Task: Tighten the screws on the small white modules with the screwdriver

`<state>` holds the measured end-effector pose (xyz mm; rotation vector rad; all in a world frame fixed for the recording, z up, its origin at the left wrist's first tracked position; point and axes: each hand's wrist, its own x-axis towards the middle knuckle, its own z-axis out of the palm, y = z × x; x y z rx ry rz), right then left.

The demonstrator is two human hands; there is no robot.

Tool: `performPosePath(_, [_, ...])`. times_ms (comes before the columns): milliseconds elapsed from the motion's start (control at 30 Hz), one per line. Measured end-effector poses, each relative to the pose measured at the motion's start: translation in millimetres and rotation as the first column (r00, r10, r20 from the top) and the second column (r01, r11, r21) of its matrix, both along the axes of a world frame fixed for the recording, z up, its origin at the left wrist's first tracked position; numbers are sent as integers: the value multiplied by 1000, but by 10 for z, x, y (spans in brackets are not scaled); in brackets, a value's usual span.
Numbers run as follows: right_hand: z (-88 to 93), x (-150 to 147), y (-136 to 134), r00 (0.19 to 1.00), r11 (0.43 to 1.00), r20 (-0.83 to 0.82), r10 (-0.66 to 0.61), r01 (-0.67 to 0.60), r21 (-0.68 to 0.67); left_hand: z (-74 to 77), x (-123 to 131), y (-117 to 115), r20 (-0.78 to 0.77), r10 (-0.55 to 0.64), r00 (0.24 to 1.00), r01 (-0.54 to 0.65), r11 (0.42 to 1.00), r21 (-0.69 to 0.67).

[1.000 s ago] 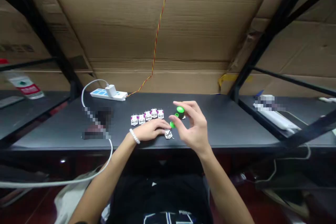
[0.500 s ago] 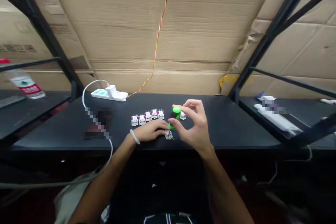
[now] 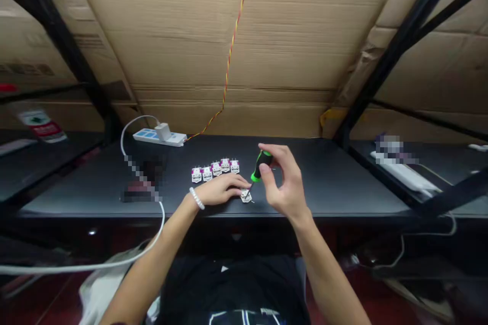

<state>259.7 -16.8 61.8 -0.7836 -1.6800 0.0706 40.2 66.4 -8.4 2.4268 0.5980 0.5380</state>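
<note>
A screwdriver with a black and bright green handle is pinched in my right hand. Its handle leans to the right, and its shaft runs down to a small white part lying near the table's front edge. Fingertips of my left hand, which wears a pale beaded bracelet, hold that part from its left side. Whether the tip sits in a screw is too small to tell. Behind my left hand, several similar white and purple parts stand in a row.
The black table backs onto a cardboard wall. A white power strip with a plugged-in charger lies at the back left, and its white cable crosses the left side. Black shelf frames stand on both sides.
The screwdriver's handle has tilted over to the right, and my right fingers have shifted around it. My left hand stays at the small white part.
</note>
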Motion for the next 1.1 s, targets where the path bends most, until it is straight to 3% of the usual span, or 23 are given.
performPosePath(133, [18, 16, 30, 986, 979, -80, -144, 153, 135, 3, 0, 0, -1, -1, 1000, 1, 1000, -13])
performPosePath(333, [-35, 14, 28, 995, 997, -73, 63, -60, 41, 17, 2, -5, -7, 2, 1000, -2, 1000, -14])
performPosePath(533, [-29, -58, 22, 991, 979, -49, -127, 133, 152, 14, 8, -15, -31, 21, 999, -21, 1000, 3])
performPosePath(600, [-40, -56, 32, 992, 985, -42, -118, 122, 125, 13, 11, -14, -25, 9, 1000, -9, 1000, -1])
performPosePath(767, [-57, -34, 23, 999, 998, -10, 37, -37, 41, 24, 10, -15, -9, 8, 1000, -8, 1000, -6])
performPosePath(1000, [-15, -91, -13, 994, 978, -5, -109, 108, 177, 40, 9, -40, -38, 34, 999, -34, 999, 3])
performPosePath(1100, [-20, -72, -11, 995, 983, -20, -97, 98, 157, 35, 14, -33, -31, 23, 999, -23, 1000, -3])
